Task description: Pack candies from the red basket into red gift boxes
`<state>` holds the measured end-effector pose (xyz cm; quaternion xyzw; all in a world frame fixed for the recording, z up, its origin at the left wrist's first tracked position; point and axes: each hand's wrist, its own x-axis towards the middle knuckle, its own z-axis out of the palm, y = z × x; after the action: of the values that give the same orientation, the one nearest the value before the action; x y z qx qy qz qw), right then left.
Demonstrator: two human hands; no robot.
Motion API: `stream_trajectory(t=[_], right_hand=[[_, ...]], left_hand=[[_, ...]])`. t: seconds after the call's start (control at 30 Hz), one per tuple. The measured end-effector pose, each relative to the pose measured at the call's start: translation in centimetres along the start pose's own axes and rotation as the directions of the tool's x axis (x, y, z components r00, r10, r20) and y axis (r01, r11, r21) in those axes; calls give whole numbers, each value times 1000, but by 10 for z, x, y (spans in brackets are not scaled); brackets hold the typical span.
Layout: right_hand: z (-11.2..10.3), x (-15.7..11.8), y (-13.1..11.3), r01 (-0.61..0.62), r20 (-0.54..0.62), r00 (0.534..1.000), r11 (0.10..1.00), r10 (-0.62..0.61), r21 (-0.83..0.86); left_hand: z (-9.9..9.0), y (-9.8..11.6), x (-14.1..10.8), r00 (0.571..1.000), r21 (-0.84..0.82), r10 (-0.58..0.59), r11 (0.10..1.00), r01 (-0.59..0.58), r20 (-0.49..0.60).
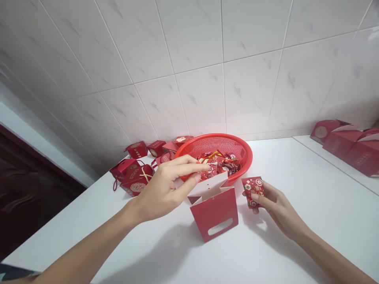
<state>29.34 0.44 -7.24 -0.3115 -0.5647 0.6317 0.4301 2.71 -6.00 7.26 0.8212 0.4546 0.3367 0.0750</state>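
Observation:
An open-topped red paper box [215,215] with an oval window stands on the white table, its white inside showing. My left hand [168,185] is above the box's left side, fingers reaching over its opening with a gap between thumb and fingertips. I cannot make out whether a small red thing at its fingertips is held or lies behind in the basket. Right of the box, my right hand [274,205] grips a red flowered packet [252,191] between thumb and fingers. Behind the box, a red plastic basket [248,156] holds several small wrapped packets.
Several small red boxes [137,183], some with cords, stand at the left of the white table [299,189]. More red boxes [349,148] are at the far right. A tiled wall [201,98] rises behind.

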Motion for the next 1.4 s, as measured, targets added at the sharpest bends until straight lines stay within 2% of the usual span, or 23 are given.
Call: stream_trajectory(t=[0.2,0.33,0.43,0.53,0.6,0.67,0.77,0.97,1.03,1.1,1.2,1.4], right_hand=[[2,0,-4,3,0,1000,1000,-3,-15],[4,-1,-5,0,-4,1000,1000,0,-18],[5,-1,-5,0,6,1000,1000,0,-13],[4,-1,-5,0,18,1000,1000,0,-9],[4,-1,-4,-2,20,1000,1000,2,-6],[4,-1,-4,-1,20,1000,1000,1,2],[4,-1,-5,4,26,1000,1000,-4,18],[5,-1,-6,9,21,1000,1000,-9,18],[5,-1,-6,12,14,1000,1000,-12,19],[5,-1,-6,17,15,1000,1000,-18,23],[5,-1,-6,25,19,1000,1000,-25,11],[4,0,-18,59,-41,997,998,-59,6]], left_hand=[[3,-2,-3,979,-249,-204,948,200,10],[6,-1,-3,971,-355,-239,907,228,14],[9,0,-3,981,-292,-190,941,168,-48],[11,0,-4,991,-145,-49,989,30,-128],[13,0,-4,991,-62,40,997,-48,-124],[15,-1,-4,994,-27,78,996,-80,-83],[18,-3,-5,996,-34,70,997,-72,-47],[16,-3,-4,998,-91,-12,996,6,-63],[15,-3,-3,999,-133,32,990,-36,-34],[14,-3,-3,991,-157,129,979,-131,-23],[13,-6,-6,966,-106,250,961,-255,-61],[8,-5,-19,946,-90,313,943,-321,-87]])
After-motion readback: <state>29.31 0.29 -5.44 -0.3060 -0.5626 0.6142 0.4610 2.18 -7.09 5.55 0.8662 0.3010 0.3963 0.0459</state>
